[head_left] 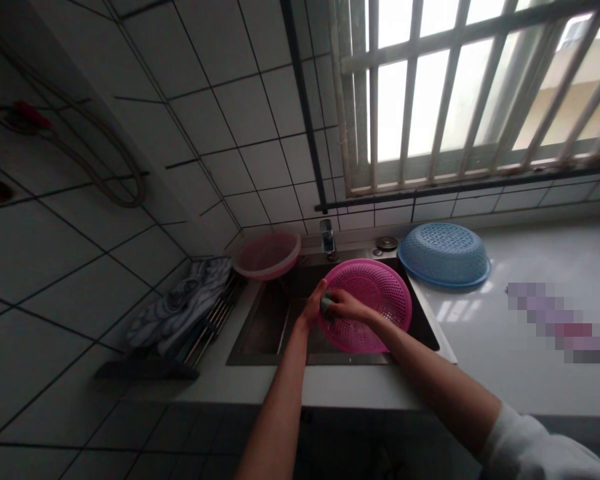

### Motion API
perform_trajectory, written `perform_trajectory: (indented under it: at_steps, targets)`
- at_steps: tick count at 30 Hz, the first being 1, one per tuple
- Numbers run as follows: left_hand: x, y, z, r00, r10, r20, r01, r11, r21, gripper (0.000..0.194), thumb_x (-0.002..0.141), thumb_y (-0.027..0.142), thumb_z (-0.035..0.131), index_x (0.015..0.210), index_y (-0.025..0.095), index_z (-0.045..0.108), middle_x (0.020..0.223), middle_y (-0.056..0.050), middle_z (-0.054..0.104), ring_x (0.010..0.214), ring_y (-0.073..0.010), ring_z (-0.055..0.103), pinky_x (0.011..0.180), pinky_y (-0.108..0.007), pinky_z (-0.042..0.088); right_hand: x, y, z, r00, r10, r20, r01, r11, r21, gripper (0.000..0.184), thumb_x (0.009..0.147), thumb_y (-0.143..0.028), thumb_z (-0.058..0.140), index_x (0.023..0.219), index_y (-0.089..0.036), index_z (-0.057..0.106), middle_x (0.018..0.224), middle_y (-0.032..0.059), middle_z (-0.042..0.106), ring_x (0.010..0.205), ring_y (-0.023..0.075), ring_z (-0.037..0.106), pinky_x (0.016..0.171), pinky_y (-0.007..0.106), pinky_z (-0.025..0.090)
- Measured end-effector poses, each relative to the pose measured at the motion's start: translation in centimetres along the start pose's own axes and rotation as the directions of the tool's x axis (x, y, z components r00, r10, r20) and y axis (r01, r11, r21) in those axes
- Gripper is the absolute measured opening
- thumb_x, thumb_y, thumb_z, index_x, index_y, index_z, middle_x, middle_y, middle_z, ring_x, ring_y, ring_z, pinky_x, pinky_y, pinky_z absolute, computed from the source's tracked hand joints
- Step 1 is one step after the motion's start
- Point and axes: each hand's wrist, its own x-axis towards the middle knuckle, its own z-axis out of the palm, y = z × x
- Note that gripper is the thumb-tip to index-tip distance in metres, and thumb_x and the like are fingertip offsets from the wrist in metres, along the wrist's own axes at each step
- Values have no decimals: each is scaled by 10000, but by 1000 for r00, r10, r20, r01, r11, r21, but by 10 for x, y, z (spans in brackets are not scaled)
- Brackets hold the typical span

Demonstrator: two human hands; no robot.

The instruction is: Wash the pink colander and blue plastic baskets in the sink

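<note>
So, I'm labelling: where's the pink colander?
In the head view, the pink colander is right of centre at the sink, between the left hand and blue basket.

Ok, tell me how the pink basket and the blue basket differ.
Colour: the pink basket is vivid pink, the blue basket light blue.
Pose: the pink basket's open side faces up; the blue basket lies upside down.
Place: the pink basket is at the sink, left hand at its rim; the blue basket sits untouched on the counter.
Both are perforated.
</note>
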Motion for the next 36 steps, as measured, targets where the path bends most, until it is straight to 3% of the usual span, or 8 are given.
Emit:
perform_trajectory:
  at_steps: [6, 12, 18, 23, 25, 29, 31, 36]
  targets:
    - [-1, 1, 9, 998, 18, 57, -18, 1000, -3, 546, 815, 568, 810, 1178, 165, 757, 1155, -89, 766, 1225, -265, 633, 1115, -380, 431, 5, -3, -18, 925, -39, -378, 35, 999, -16, 158, 799, -298, 597, 892, -182, 650, 858, 34, 681, 754, 179, 591, 682, 270, 487]
    - [2, 1, 0, 999, 29, -26, -28, 997, 69, 482, 805, 552, 818, 1083, 160, 777, 1096, -81, 773, 1211, -278, 634, 1109, -388, 431, 0, 2, 1, 1000, -3, 11, 2, 1000, 19, 136, 766, -256, 630, 868, -169, 647, 766, 9, 638, 646, 143, 555, 592, 239, 442]
    - [2, -4, 4, 999, 22, 42, -23, 999, 28, 557, 799, 595, 808, 1135, 153, 766, 1116, -85, 769, 1172, -269, 642, 1087, -383, 441, 4, -4, -18, 931, -30, -364, 11, 998, -54, 117, 779, -280, 619, 825, -175, 643, 801, 25, 667, 703, 159, 567, 649, 258, 475]
    - [1, -2, -1, 998, 40, -56, -35, 996, 87, 569, 770, 627, 820, 1076, 149, 784, 1115, -86, 771, 1201, -281, 634, 1135, -392, 404, 1, -2, 0, 999, 22, -36, -19, 997, 71, 133, 783, -282, 635, 851, -169, 649, 728, 4, 633, 629, 138, 540, 587, 239, 439]
    - [1, -1, -2, 998, 35, -60, -29, 995, 97, 566, 766, 618, 826, 1076, 145, 785, 1120, -89, 772, 1226, -294, 628, 1153, -405, 389, 1, 0, 3, 1000, 10, -6, -9, 997, 78, 133, 782, -278, 638, 849, -164, 656, 722, 3, 634, 629, 135, 539, 589, 236, 439]
    - [1, -1, 4, 997, 29, 67, -31, 999, 36, 587, 817, 603, 791, 1195, 155, 761, 1207, -102, 760, 1280, -302, 606, 1171, -424, 372, 6, -2, -19, 929, -47, -367, 56, 998, 13, 167, 790, -317, 625, 875, -177, 657, 825, 25, 679, 735, 167, 577, 683, 266, 489]
    - [1, -2, 5, 995, 36, 90, -37, 999, 12, 577, 825, 597, 788, 1206, 165, 759, 1229, -103, 754, 1288, -296, 601, 1175, -420, 367, 8, -3, -25, 892, -56, -448, 57, 998, -12, 185, 798, -344, 620, 885, -183, 650, 849, 29, 677, 744, 173, 580, 693, 276, 493]
    - [3, -2, -3, 999, 38, 0, -38, 997, 74, 529, 799, 597, 805, 1092, 157, 787, 1164, -96, 764, 1259, -297, 610, 1150, -401, 385, 1, 3, 0, 1000, -16, -27, 17, 1000, 25, 148, 780, -291, 615, 869, -178, 647, 747, 5, 626, 628, 142, 542, 590, 247, 437]
